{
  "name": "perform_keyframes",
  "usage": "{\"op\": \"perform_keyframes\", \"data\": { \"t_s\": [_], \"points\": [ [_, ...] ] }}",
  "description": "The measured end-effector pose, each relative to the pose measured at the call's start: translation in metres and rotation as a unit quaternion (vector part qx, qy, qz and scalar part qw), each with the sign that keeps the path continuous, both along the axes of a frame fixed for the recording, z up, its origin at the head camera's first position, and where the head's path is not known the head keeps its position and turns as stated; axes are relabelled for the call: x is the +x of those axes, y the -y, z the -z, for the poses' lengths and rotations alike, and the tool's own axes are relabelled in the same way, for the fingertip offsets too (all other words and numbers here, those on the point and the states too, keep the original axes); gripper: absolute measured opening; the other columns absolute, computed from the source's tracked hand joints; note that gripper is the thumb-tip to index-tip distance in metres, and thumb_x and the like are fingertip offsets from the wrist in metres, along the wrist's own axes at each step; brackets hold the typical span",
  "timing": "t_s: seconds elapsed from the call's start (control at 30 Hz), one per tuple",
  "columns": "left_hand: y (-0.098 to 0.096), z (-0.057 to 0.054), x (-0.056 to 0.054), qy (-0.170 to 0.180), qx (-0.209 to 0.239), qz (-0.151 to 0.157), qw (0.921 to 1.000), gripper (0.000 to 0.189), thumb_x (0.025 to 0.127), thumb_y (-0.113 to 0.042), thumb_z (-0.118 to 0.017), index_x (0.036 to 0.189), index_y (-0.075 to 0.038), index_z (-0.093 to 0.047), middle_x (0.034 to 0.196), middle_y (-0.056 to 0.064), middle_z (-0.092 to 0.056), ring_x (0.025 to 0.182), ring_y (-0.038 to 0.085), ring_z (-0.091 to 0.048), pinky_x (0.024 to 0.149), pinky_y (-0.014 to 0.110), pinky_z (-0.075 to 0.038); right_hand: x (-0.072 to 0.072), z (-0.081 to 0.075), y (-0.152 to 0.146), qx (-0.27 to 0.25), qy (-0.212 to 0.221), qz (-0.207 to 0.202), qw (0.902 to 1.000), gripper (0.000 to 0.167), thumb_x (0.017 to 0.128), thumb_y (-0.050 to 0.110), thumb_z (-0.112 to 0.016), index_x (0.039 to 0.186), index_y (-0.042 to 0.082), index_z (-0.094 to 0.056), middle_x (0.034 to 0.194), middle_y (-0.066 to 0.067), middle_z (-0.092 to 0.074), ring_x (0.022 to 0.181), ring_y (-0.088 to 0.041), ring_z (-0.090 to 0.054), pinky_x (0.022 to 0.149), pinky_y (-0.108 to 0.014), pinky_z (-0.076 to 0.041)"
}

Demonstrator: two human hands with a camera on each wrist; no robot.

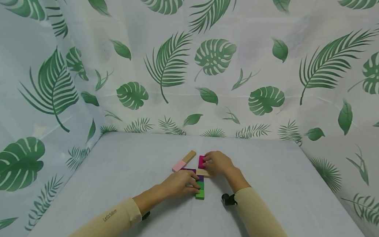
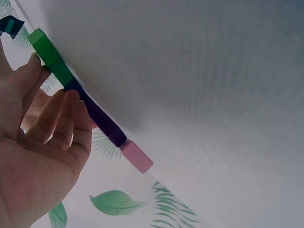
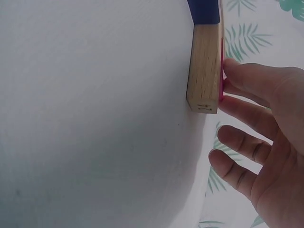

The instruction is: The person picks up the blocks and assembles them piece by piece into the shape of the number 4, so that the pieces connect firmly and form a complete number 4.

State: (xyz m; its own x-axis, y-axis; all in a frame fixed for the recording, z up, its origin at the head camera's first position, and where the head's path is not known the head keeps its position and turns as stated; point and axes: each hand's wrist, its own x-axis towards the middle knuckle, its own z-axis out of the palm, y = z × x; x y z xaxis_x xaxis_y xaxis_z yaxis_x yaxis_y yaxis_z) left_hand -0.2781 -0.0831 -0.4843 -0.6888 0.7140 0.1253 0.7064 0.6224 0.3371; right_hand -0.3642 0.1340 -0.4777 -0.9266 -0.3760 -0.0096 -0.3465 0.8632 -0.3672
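My right hand [image 1: 218, 162] pinches a magenta block [image 1: 201, 162] at the far end of a group of wooden blocks; only a sliver of it shows in the right wrist view. Just nearer lies a plain wooden block [image 3: 205, 69], touching a dark blue-purple block [image 3: 205, 12]. My left hand [image 1: 180, 183] rests beside the near part of the group, its fingers loosely bent. Its fingertips touch or nearly touch the green blocks [image 2: 47, 52] and the purple block [image 2: 102, 121]. A pink block [image 1: 179, 166] and a tan block [image 1: 189, 156] form a slanting line at the left.
A white cloth covers the table [image 1: 134, 155]. Leaf-patterned curtains [image 1: 192, 78] stand behind it and along both sides. Black wrist cameras [image 1: 229, 199] sit under both forearms, close to the cloth.
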Motion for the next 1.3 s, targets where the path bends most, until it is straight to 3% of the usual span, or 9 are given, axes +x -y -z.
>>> {"op": "perform_keyframes", "data": {
  "t_s": [0.4, 0.7, 1.3],
  "points": [
    [0.0001, 0.0013, -0.0015, -0.008, 0.005, 0.005, 0.9999, 0.021, 0.095, -0.034, -0.077, 0.110, -0.021, -0.084, 0.125, -0.003, -0.074, 0.118, 0.009, -0.067, 0.104, 0.027, -0.052, 0.0003, -0.0010, 0.0067, -0.010, 0.004, -0.008, 0.9999, 0.027, 0.098, 0.024, -0.073, 0.120, 0.010, -0.079, 0.136, -0.009, -0.070, 0.134, -0.033, -0.060, 0.111, -0.056, -0.047],
    [-0.0019, 0.0002, 0.0001, -0.003, 0.005, -0.001, 1.0000, 0.020, 0.094, -0.033, -0.078, 0.110, -0.021, -0.084, 0.126, -0.003, -0.074, 0.120, 0.010, -0.067, 0.105, 0.028, -0.052, 0.0044, -0.0050, 0.0071, 0.007, 0.005, -0.021, 0.9997, 0.035, 0.099, 0.021, -0.071, 0.133, 0.015, -0.073, 0.139, -0.008, -0.069, 0.134, -0.033, -0.060, 0.107, -0.056, -0.050],
    [-0.0026, 0.0004, -0.0017, 0.000, -0.005, -0.003, 1.0000, 0.022, 0.095, -0.034, -0.077, 0.112, -0.022, -0.083, 0.128, -0.003, -0.074, 0.122, 0.010, -0.066, 0.107, 0.029, -0.051, 0.0033, -0.0089, 0.0083, 0.025, 0.015, -0.046, 0.9985, 0.028, 0.098, 0.021, -0.073, 0.126, 0.018, -0.077, 0.137, -0.007, -0.069, 0.132, -0.032, -0.061, 0.106, -0.055, -0.051]
  ]
}}
